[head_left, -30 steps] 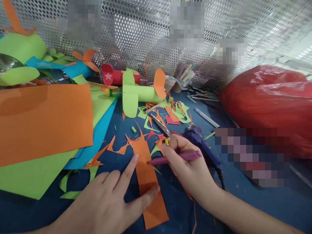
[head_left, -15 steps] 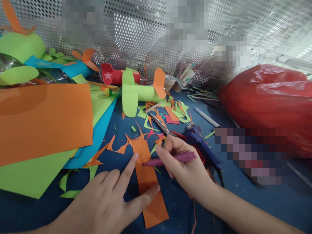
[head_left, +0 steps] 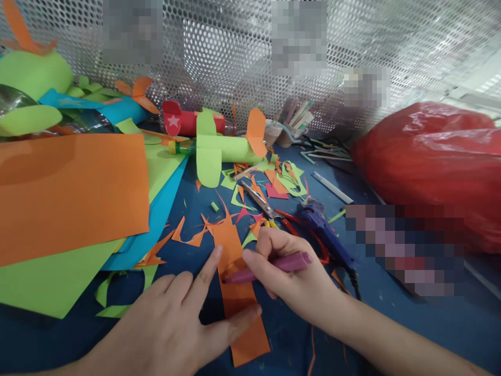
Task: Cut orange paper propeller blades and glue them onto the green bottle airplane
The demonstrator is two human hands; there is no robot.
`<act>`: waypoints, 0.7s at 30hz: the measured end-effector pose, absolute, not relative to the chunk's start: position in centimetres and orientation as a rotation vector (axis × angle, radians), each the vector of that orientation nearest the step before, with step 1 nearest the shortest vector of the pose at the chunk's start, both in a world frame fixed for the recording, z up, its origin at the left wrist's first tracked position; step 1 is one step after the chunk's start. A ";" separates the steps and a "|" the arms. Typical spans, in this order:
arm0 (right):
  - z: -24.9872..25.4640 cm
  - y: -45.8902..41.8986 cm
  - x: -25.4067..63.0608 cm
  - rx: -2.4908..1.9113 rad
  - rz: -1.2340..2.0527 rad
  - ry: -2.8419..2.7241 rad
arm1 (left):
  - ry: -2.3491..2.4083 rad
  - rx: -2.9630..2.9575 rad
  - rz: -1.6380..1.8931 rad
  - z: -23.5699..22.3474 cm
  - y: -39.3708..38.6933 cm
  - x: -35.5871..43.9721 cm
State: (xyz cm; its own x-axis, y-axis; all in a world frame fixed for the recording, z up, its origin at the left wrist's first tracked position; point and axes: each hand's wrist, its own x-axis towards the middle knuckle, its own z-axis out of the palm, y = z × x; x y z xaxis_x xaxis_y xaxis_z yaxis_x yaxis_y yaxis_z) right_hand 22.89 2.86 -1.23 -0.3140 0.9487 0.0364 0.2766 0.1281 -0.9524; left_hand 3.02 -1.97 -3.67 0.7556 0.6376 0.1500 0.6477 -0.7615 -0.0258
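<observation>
An orange paper strip [head_left: 250, 339] lies lengthwise on the blue table in front of me. My left hand [head_left: 176, 313] rests on it with fingers spread, the index fingertip on its left edge and the thumb across its lower part. Between the thumb and fingers of my right hand [head_left: 289, 271] is a purple marker [head_left: 291, 262], its tip down at the strip between my left index finger and thumb. I cannot make out any drawn line. Just beyond my right hand lie scissors [head_left: 260, 201] with red handles and a blue glue gun [head_left: 326, 237].
Coloured paper sheets [head_left: 74, 193] are stacked at left. A green paper-covered bottle plane [head_left: 235, 149] lies ahead, with a red one [head_left: 190, 122] behind it. Paper scraps [head_left: 291, 180] litter the middle. A red plastic bag [head_left: 426, 167] bulges at right, before a perforated metal screen [head_left: 219, 47].
My right hand has drawn the marker tip a little down the strip and to the left, toward me. The left thumb has shifted slightly; the strip stays almost in place.
</observation>
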 end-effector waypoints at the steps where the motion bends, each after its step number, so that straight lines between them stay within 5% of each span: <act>1: -1.2 2.9 22.9 -1.200 1.215 -1.708 | -1.064 -2.877 -0.209 -3.7 -2.0 3.1; 21: -1.0 3.4 23.0 -1.335 1.061 -1.418 | -0.972 -2.847 0.016 -2.6 -1.7 3.6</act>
